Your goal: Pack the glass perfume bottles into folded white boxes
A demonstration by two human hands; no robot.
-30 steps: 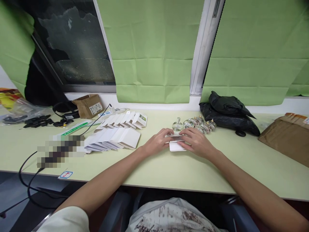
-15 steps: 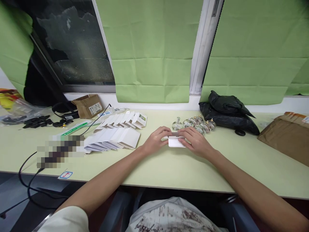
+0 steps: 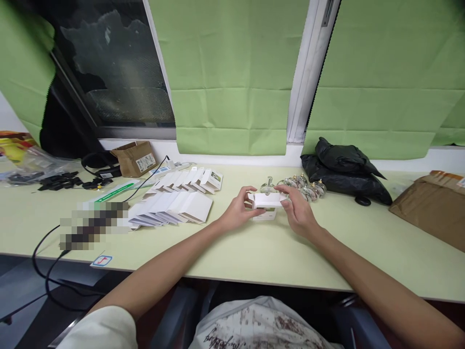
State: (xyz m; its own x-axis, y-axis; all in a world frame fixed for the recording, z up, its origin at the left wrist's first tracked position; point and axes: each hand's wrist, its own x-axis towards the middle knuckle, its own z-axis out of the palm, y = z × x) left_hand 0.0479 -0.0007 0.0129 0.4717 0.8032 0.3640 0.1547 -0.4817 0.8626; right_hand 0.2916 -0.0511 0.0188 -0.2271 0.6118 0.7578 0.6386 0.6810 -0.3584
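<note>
Left hand: fingers closed around the left end of the white box, thumb across its near side.
Right hand: fingers bent in a narrow pinch at the box's right end, index finger above, thumb below, flap edge between them.
White box: clock centre, 12 dead ahead. Between both hands, plain panel up, printed face below. Can't tell whether it's clear of the desk.
Step in hand: my read, working the box's flaps. Opening or tucking, can't tell which.
Next move calls for: left side steady, light pressure since the card looks thin and likely to crease, right fingertips doing the fine work.
Glass bottle: 12 o'clock, upright just beyond the box, base hidden. Close enough to get knocked, I'd say.
Gold-topped bottles: between 2 and 3, clustered near the right hand.
Front row of white cartons: 9 o'clock, leaning on one another.
Back row of white cartons: between 9 and 10.
Black bags: 2 o'clock.
Cardboard box: 3 o'clock, well apart.
</note>
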